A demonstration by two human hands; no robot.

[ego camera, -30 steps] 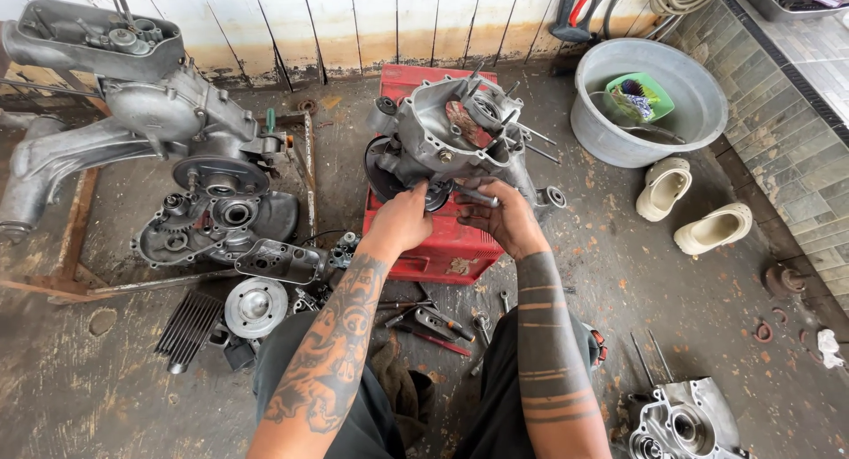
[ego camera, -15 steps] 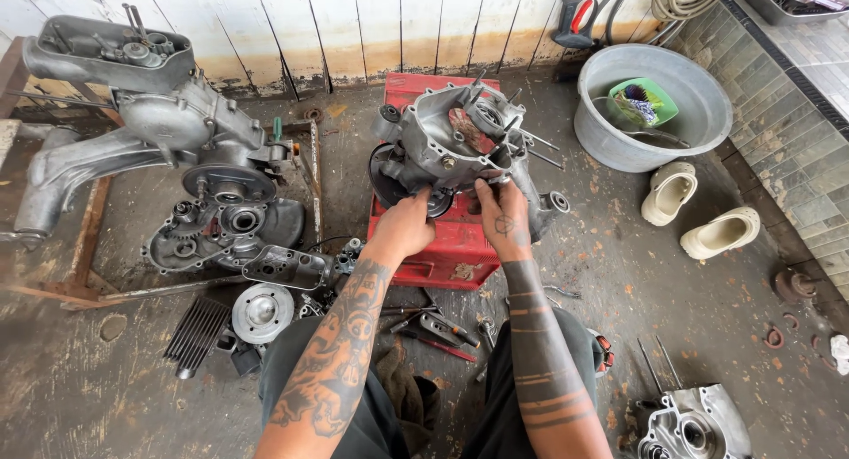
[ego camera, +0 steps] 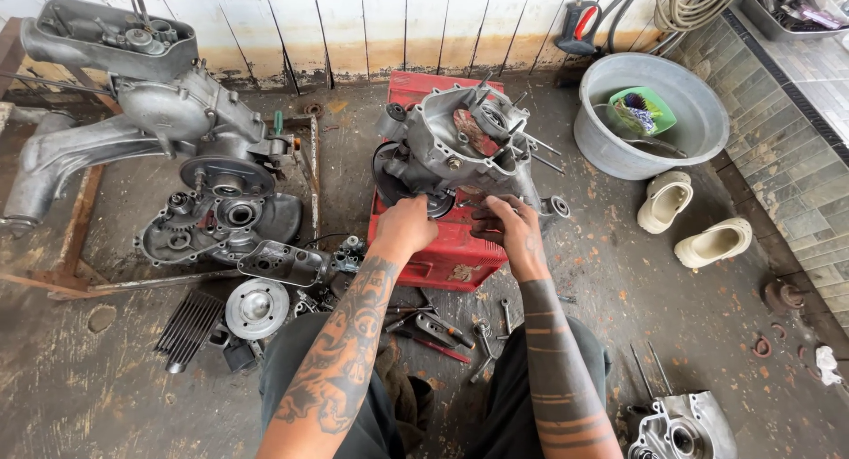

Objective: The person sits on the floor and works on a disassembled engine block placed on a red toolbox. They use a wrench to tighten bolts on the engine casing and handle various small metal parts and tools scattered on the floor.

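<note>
Engine casing point(ego camera: 460, 149) sat on the red box point(ego camera: 442, 247), and everything else is placed from that box. Nearest the person, loose wrenches and pliers point(ego camera: 442, 331) lay on the floor just in front of it. At its near edge, the left hand point(ego camera: 405, 231) was curled in a clenched grip on the casing's lower rim, while the right hand point(ego camera: 511, 229) pressed spread fingers on the casing's near face, grasping nothing. This looked like steadying the casing mid-strip; any next move called for firm bracing. Beyond the box to the right stood a metal basin point(ego camera: 681, 149).
</note>
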